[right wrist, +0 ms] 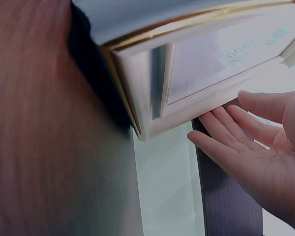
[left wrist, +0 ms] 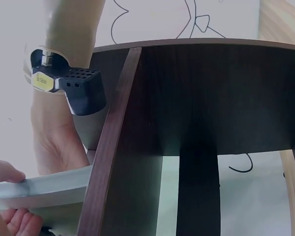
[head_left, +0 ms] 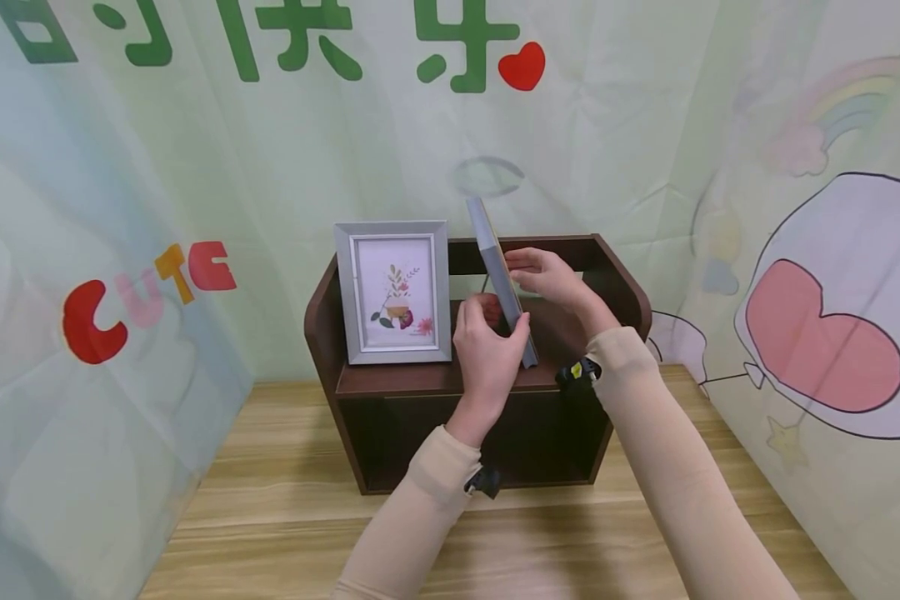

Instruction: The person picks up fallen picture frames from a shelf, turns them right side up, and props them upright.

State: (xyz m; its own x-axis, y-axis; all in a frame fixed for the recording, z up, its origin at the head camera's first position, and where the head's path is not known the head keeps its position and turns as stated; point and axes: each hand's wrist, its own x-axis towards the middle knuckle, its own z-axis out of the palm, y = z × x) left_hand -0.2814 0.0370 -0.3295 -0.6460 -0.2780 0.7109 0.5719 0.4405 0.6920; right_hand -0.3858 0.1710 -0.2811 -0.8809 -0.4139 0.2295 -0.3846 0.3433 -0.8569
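Observation:
A grey picture frame [head_left: 504, 275], seen nearly edge-on in the head view, stands tilted on the upper shelf of a dark brown wooden rack [head_left: 476, 437]. My left hand [head_left: 487, 342] holds its near edge, the thumb on one side and the fingers on the other. To its right is my right hand [head_left: 551, 279], fingers extended close to the frame's picture side. The right wrist view shows the frame's pale inner border [right wrist: 187, 115] above those loosely spread fingers. Left of both hands, another grey picture frame [head_left: 441, 292] with a flower print stands upright on the same shelf.
The rack has raised side panels [head_left: 622, 287] and a lower compartment under the shelf. It sits on a wood-grain table [head_left: 270, 500]. Printed cloth [head_left: 607, 142] with green characters, hearts and a balloon hangs behind and at both sides.

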